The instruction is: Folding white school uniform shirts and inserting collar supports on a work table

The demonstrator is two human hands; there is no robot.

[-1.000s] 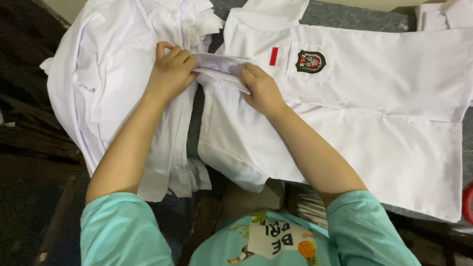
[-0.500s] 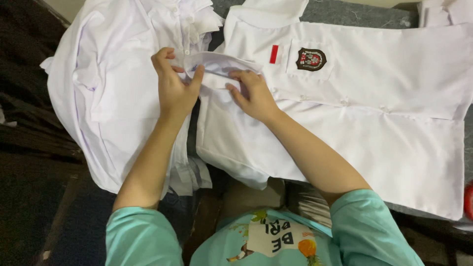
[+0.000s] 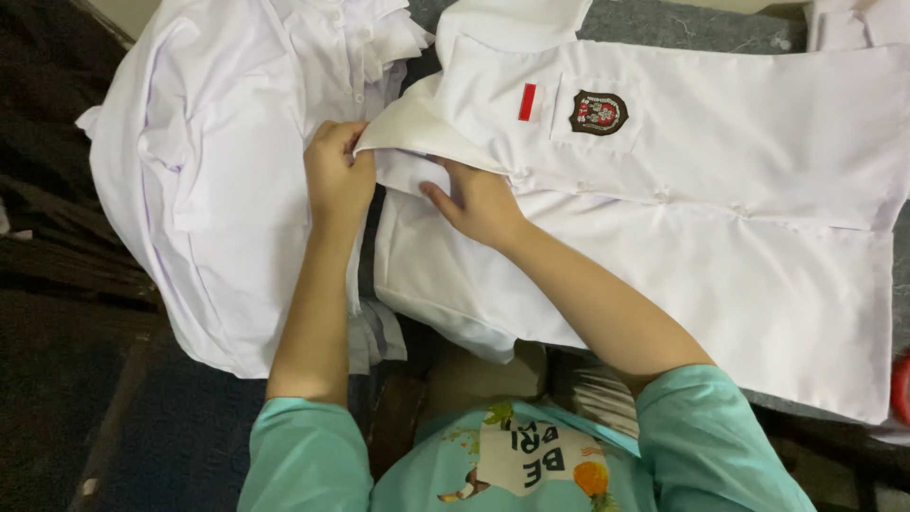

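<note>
Head view looks down on a person in a teal shirt [image 3: 313, 465] who works with two bare hands on white clothes; no box or basket shows, only cloth on a surface. One white shirt [image 3: 720, 228] lies spread flat on the right, its front up, with one dark embroidered badge [image 3: 598, 112] on the chest pocket and one small red patch [image 3: 527, 101] just beside it; a row of small buttons runs along its front edge. The left hand [image 3: 337, 180] is closed on the corner of the shirt's front panel [image 3: 417, 123], fingers curled over the cloth edge, and it holds this corner a little lifted. The right hand [image 3: 479, 204] lies on the cloth under that panel, fingers together and pressed down, not gripping anything that can be seen. On the left there is one loose pile of white garments [image 3: 227, 171]; how many pieces it has cannot be told. The surface under the shirt is grey fabric [image 3: 682, 28]; the floor at the left is dark.
</note>
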